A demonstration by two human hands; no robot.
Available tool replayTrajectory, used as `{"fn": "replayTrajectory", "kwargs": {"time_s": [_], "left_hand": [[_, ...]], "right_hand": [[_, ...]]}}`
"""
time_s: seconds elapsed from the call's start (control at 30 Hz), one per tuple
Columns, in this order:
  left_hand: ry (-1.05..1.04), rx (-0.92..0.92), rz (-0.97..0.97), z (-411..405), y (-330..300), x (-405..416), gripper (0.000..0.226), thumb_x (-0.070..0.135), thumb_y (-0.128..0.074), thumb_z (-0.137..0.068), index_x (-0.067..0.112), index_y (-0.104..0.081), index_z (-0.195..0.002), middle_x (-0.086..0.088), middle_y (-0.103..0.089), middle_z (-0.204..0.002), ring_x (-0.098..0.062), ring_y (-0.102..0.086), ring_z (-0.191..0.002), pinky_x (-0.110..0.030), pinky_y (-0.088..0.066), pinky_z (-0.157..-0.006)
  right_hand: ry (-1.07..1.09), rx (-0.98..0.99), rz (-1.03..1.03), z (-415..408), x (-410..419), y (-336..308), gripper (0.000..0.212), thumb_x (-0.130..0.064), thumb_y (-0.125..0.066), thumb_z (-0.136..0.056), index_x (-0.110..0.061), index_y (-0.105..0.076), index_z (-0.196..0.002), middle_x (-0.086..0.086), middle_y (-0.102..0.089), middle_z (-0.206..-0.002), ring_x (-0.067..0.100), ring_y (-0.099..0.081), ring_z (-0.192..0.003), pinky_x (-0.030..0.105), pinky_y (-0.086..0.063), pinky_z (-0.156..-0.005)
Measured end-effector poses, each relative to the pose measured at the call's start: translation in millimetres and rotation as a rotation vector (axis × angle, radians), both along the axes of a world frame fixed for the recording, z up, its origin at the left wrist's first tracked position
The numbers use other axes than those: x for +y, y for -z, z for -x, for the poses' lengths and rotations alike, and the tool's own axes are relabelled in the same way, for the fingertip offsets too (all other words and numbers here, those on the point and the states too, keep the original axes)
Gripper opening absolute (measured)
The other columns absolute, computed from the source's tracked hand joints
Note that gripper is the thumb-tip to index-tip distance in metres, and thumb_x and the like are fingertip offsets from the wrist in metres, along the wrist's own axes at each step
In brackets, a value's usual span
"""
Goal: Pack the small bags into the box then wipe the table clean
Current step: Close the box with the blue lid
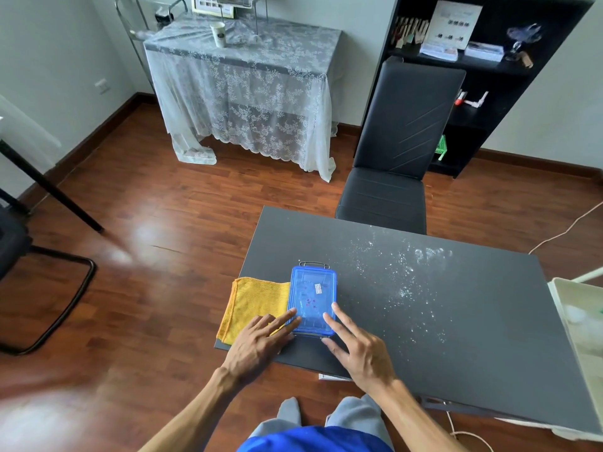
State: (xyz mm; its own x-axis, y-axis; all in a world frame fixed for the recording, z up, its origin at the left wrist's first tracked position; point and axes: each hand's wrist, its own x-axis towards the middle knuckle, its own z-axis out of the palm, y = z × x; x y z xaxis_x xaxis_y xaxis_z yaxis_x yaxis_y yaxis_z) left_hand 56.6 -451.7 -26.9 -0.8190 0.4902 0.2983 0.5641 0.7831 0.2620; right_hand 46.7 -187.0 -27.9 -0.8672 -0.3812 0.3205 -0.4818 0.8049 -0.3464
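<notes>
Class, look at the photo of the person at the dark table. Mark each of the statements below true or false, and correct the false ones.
1. The blue box has its lid on. True.
2. The yellow cloth lies to the right of the box. False: it lies to the left, touching it.
3. White powder is scattered on the table. True.
4. The right hand grips the cloth. False: its straight fingers touch the box's near right corner.
5. The left hand rests partly on the cloth. True.
6. The chair is red. False: it is black.
</notes>
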Motion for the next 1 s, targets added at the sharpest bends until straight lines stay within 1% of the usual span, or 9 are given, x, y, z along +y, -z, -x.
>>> {"fn": "replayTrajectory", "kwargs": {"time_s": [0.17,0.27,0.37,0.47,0.53,0.6,0.67,0.8,1.0], "left_hand": [[-0.020,-0.070,-0.036,-2.2,-4.5,2.5,0.036,0.032,-0.048,-0.103,0.020,-0.057,-0.135,-0.001,-0.054,-0.145,-0.020,-0.057,-0.087,-0.033,-0.048,-0.072],[-0.062,-0.117,-0.056,-4.3,-8.2,5.2,0.037,0.041,-0.051,-0.101,0.023,-0.059,-0.133,0.002,-0.057,-0.142,-0.020,-0.060,-0.092,-0.034,-0.049,-0.078],[-0.161,-0.191,-0.103,-2.4,-14.5,13.9,0.043,0.049,-0.043,-0.102,0.027,-0.053,-0.137,0.000,-0.057,-0.140,-0.025,-0.062,-0.104,-0.040,-0.052,-0.088],[-0.262,-0.258,-0.131,-0.1,-19.4,23.4,0.050,0.052,-0.036,-0.101,0.027,-0.050,-0.142,0.000,-0.050,-0.147,-0.025,-0.059,-0.116,-0.039,-0.048,-0.098],[-0.286,-0.283,-0.142,-1.9,-21.0,27.6,0.051,0.052,-0.035,-0.100,0.026,-0.055,-0.139,0.003,-0.046,-0.151,-0.026,-0.060,-0.115,-0.038,-0.048,-0.098],[-0.296,-0.278,-0.161,-4.0,-22.2,29.1,0.050,0.051,-0.036,-0.099,0.024,-0.059,-0.135,0.006,-0.046,-0.151,-0.025,-0.062,-0.105,-0.036,-0.051,-0.092],[-0.302,-0.280,-0.169,-4.8,-22.2,29.2,0.048,0.050,-0.039,-0.099,0.026,-0.059,-0.135,0.008,-0.045,-0.151,-0.025,-0.063,-0.101,-0.036,-0.051,-0.092],[-0.302,-0.324,-0.211,-3.8,-22.4,27.3,0.043,0.045,-0.052,-0.097,0.028,-0.057,-0.136,0.011,-0.042,-0.152,-0.020,-0.060,-0.121,-0.034,-0.050,-0.097],[-0.310,-0.302,-0.238,-6.4,-23.9,28.5,0.041,0.036,-0.063,-0.093,0.025,-0.061,-0.133,0.010,-0.046,-0.149,-0.012,-0.064,-0.116,-0.023,-0.055,-0.080]], "right_hand": [[0.061,-0.089,0.083,-7.7,-7.6,-4.2,0.046,-0.040,-0.080,-0.085,-0.026,-0.070,-0.129,-0.009,-0.058,-0.147,0.004,-0.071,-0.073,0.021,-0.057,-0.062],[0.089,-0.199,0.161,-3.2,-7.6,-13.8,0.034,-0.051,-0.060,-0.094,-0.034,-0.071,-0.122,-0.020,-0.058,-0.144,0.007,-0.064,-0.067,0.020,-0.055,-0.067],[0.157,-0.314,0.336,23.0,-9.9,-23.4,0.037,-0.054,-0.043,-0.100,-0.036,-0.069,-0.118,-0.022,-0.066,-0.118,0.001,-0.057,-0.060,0.019,-0.048,-0.067],[0.273,-0.465,0.354,65.4,-14.4,-29.9,0.040,-0.056,-0.043,-0.100,-0.037,-0.062,-0.129,-0.010,-0.074,-0.109,0.001,-0.064,-0.080,0.018,-0.040,-0.075],[0.324,-0.613,0.313,92.8,-16.0,-28.6,0.046,-0.055,-0.048,-0.100,-0.034,-0.054,-0.140,-0.005,-0.073,-0.118,0.016,-0.068,-0.099,0.025,-0.043,-0.085],[0.346,-0.753,0.299,113.3,-17.5,-26.6,0.056,-0.059,-0.051,-0.097,-0.031,-0.050,-0.145,-0.002,-0.070,-0.119,0.023,-0.068,-0.091,0.033,-0.051,-0.090],[0.348,-0.857,0.307,127.2,-18.9,-27.6,0.058,-0.059,-0.055,-0.094,-0.026,-0.054,-0.142,-0.002,-0.068,-0.112,0.020,-0.064,-0.072,0.035,-0.058,-0.076],[0.292,-0.928,0.296,137.8,-21.1,-30.7,0.048,-0.059,-0.062,-0.091,-0.026,-0.064,-0.125,-0.002,-0.066,-0.102,0.011,-0.057,-0.051,0.021,-0.049,-0.042],[0.231,-0.861,0.321,134.3,-18.6,-36.6,0.034,-0.050,-0.070,-0.091,-0.031,-0.066,-0.120,-0.007,-0.063,-0.092,0.011,-0.061,-0.078,0.020,-0.041,-0.061]]}}
